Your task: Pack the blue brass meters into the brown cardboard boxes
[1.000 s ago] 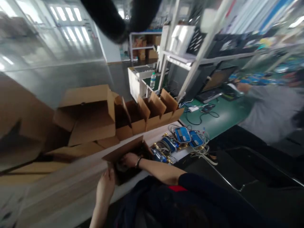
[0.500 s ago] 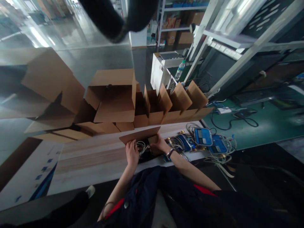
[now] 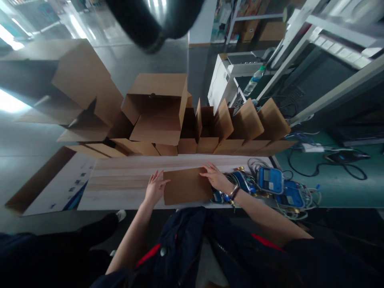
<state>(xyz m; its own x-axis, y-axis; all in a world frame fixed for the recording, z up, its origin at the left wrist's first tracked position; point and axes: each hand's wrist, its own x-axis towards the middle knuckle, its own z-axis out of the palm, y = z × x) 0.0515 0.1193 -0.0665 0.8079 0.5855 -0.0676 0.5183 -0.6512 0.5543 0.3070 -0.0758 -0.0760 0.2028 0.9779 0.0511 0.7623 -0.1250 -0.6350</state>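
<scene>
A small brown cardboard box (image 3: 187, 186) lies closed on the pale wooden bench top (image 3: 120, 184) right in front of me. My left hand (image 3: 155, 186) rests against its left edge, fingers spread. My right hand (image 3: 215, 177) lies flat on its right top corner, fingers stretched out, a watch on the wrist. Just right of the box sit several blue meters (image 3: 270, 181) with brass fittings and coiled white cables.
A row of open brown cartons (image 3: 228, 128) stands along the bench's far edge, with bigger open cartons (image 3: 156, 108) to the left. A white machine (image 3: 223, 80) and a water bottle (image 3: 254, 81) stand behind. A green mat (image 3: 336, 176) with black cables lies right. A flat printed carton (image 3: 57, 188) lies left.
The box's lid was up, with both hands at its opening over cables; now the lid is down and both hands lie on the closed box. The view has swung left.
</scene>
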